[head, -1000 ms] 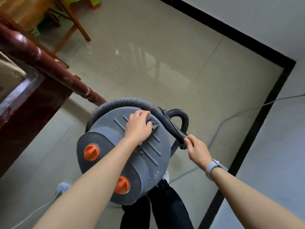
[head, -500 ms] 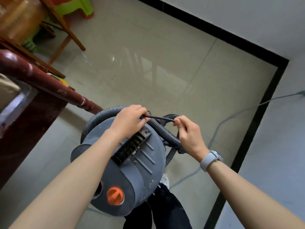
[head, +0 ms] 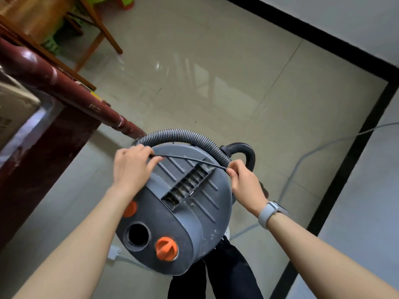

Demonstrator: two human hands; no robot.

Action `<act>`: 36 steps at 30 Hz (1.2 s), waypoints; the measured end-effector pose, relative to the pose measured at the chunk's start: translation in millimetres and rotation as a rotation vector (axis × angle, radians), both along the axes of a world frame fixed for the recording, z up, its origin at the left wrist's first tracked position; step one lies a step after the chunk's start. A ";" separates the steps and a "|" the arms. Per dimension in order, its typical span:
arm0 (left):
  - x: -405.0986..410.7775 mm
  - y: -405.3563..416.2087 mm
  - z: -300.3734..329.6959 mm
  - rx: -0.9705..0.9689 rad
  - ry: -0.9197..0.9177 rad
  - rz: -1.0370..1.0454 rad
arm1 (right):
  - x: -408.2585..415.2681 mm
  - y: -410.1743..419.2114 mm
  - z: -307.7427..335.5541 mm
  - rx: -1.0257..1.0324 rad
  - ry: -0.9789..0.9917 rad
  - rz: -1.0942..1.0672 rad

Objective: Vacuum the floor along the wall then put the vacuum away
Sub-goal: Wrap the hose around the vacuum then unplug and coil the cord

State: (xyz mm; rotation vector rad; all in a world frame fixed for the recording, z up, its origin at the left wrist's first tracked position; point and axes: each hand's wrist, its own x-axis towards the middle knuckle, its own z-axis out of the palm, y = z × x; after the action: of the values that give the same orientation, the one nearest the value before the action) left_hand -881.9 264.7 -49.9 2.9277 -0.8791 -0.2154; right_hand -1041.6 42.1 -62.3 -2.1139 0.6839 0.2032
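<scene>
Step in hand: judging by the pose, the put-away half of the task, with the cord being gathered over the machine before it is stowed.
Vacuum: the grey canister vacuum (head: 179, 208) is tipped up in front of the person's legs, its ribbed face with the vent grille (head: 188, 186) turned to the camera; two orange knobs (head: 166, 248) and an open round port (head: 138, 233) sit at its near end.
Hose: the corrugated hose (head: 183, 135) arches round the far edge of the body and ends in a black curved elbow (head: 246, 151) on the right.
Cord: a thin black cord (head: 190, 159) is stretched taut across the top of the body, from one hand to the other.
Left hand: the left hand (head: 131, 167) lies on the upper left edge of the body, fingers curled, thumb and forefinger nipping the cord's end.
Right hand: the right hand (head: 245, 182) pinches the other end of the span between thumb and bent fingers, just beside the hose; a grey watch (head: 267, 214) is on that wrist.
Surroundings: glossy tiled floor (head: 216, 83), black skirting (head: 336, 186) along the wall at right, a dark red wooden rail (head: 64, 89) at left, and a pale cable (head: 302, 160) trailing over the tiles.
Next move calls for: probably keeping the span tight while it is laid round the body or tucked in, without letting the tilted canister roll.
</scene>
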 end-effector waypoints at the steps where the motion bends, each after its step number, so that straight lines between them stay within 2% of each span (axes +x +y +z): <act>1: 4.1 5.4 3.3 0.011 -0.033 0.067 | 7.4 3.3 3.0 -0.013 -0.045 0.033; 4: 2.4 24.6 16.3 0.095 -0.025 0.236 | 29.3 11.0 13.5 -0.055 -0.115 0.096; 12: -20.8 63.4 20.3 0.092 0.146 0.550 | 66.6 25.9 26.9 -0.247 0.009 0.197; 14: -14.1 69.2 14.0 0.044 0.235 0.613 | 79.3 28.0 26.5 -0.280 0.055 0.204; 17: 4.3 64.4 -0.2 -0.149 0.433 0.711 | 94.9 24.3 14.3 -0.216 0.128 0.116; 20: 25.0 44.7 -14.0 -0.226 0.534 0.693 | 95.5 9.2 -3.9 -0.116 0.222 -0.041; 26: 49.1 -8.7 -34.6 -0.225 0.536 0.741 | 46.7 -8.5 -39.9 0.107 0.311 -0.333; 28: 47.8 -20.3 -38.5 -0.249 0.510 0.756 | 29.7 -7.0 -44.8 0.117 0.328 -0.337; 31: 41.5 -31.1 -40.5 -0.227 0.430 0.619 | 16.7 -4.4 -45.9 0.065 0.296 -0.265; 36: 33.3 -29.4 -29.7 -0.155 0.429 0.447 | 7.4 -0.6 -36.5 -0.053 0.127 -0.123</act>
State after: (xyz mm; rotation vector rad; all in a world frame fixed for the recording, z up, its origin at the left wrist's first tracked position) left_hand -848.6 235.2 -79.6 2.6811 -0.1681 -0.6701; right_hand -1034.2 41.5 -98.8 -2.1144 0.9005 0.2559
